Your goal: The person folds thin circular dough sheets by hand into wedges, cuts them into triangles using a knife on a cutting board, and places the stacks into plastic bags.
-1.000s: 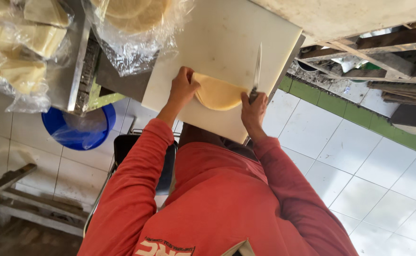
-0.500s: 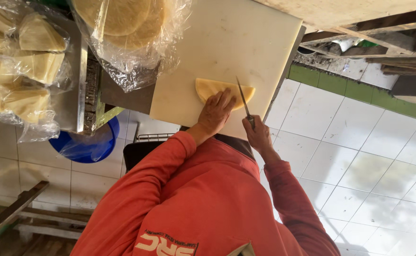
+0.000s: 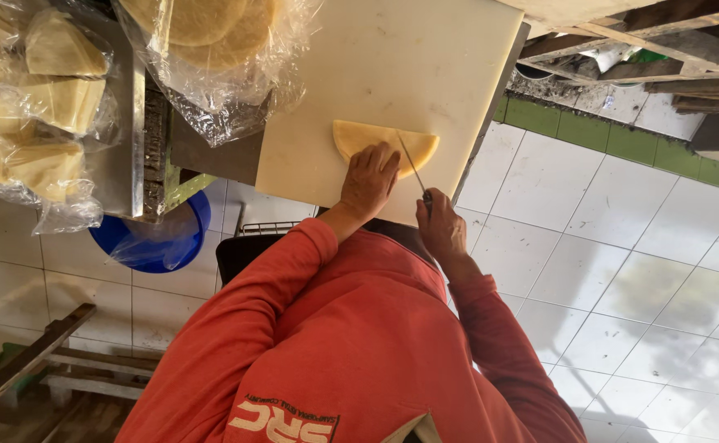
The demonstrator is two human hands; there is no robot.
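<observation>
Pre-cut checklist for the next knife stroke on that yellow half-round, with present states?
1. Left hand pins the yellow half-round: ok.
2. Right hand grips the knife: ok.
3. Blade lies over the piece, tip toward its middle: ok.
4. Left fingertips away from the edge: cannot tell, they sit close beside the blade.
5. Piece fully on the cutting board: ok.
6. Board steady on its support: cannot tell.

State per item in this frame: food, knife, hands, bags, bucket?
Yellow half-round flat piece: flat on white cutting board, pressed by left hand.
Thin-bladed knife: in right hand, blade on the piece.
Clear plastic bags: filled with yellow pieces.
Blue bucket: plastic-lined.
</observation>
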